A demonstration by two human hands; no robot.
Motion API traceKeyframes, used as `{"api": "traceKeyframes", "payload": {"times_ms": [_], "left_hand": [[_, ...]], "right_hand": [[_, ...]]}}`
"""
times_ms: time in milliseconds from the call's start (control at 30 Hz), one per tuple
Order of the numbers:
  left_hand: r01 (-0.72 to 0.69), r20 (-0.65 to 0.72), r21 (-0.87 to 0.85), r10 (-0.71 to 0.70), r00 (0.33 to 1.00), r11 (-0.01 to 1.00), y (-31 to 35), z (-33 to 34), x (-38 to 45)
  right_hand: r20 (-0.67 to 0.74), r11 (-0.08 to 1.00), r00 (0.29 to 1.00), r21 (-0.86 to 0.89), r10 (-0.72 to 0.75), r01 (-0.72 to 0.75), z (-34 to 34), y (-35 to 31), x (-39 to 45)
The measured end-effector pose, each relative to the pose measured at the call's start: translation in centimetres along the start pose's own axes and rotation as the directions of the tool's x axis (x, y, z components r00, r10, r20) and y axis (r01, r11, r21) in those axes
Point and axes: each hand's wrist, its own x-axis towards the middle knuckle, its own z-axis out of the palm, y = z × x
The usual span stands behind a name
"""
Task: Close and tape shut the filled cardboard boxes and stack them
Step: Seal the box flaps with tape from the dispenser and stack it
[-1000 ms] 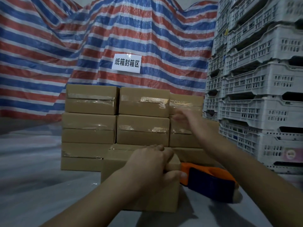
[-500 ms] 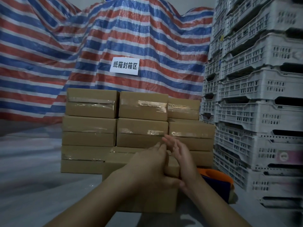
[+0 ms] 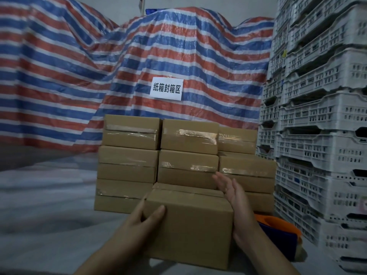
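Forearms bare — hands (image 3: pixel 232 197) seemingly ungloved, ringless.

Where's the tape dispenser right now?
In the head view the orange tape dispenser lies low on the right, behind the right hand, between the held box and the white crates.

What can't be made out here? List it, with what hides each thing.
Head view only:
- Contents of the held box: its cardboard walls hide them.
- Left hand fingers: behind the box's left side; only the thumb shows.
- Tape dispenser: mostly behind the right hand and forearm; the roll is unseen.
- Bottom middle stacked box: hidden by the held box.
- White crates: contents too dim; cut off by the right edge.
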Motion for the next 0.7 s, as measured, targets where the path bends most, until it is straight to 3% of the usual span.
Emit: {"api": "traceKeyframes", "payload": {"times_ms": [133, 333, 533, 700], "left_hand": [[-0.018, -0.12, 0.048, 0.024, 0.993, 0.999, -1.4, 0.4, 0.1], [0.003, -0.079, 0.092, 0.005, 0.997, 0.996, -0.7, -0.6, 0.0], [-0.113, -0.088, 0.02, 0.115, 0.989, 0.993, -1.9, 0.0, -0.3], [-0.196, -0.179, -0.027, 0.188, 0.966, 0.98, 0.7, 1.9, -0.2]], "right_hand": [[-0.009, 0.998, 0.999, -0.023, 0.053, -0.053, 0.3, -0.3, -1.4], [-0.039, 0.98, 0.991, -0.143, 0.131, -0.135, -0.5, 1.0, -4.0], [0.117, 0.923, 0.992, -0.386, 0.036, 0.012, -1.2, 2.6, -6.6], [-0.008, 0.942, 0.999, -0.332, -0.048, 0.042, -2.3, 0.8, -6.5]]}}
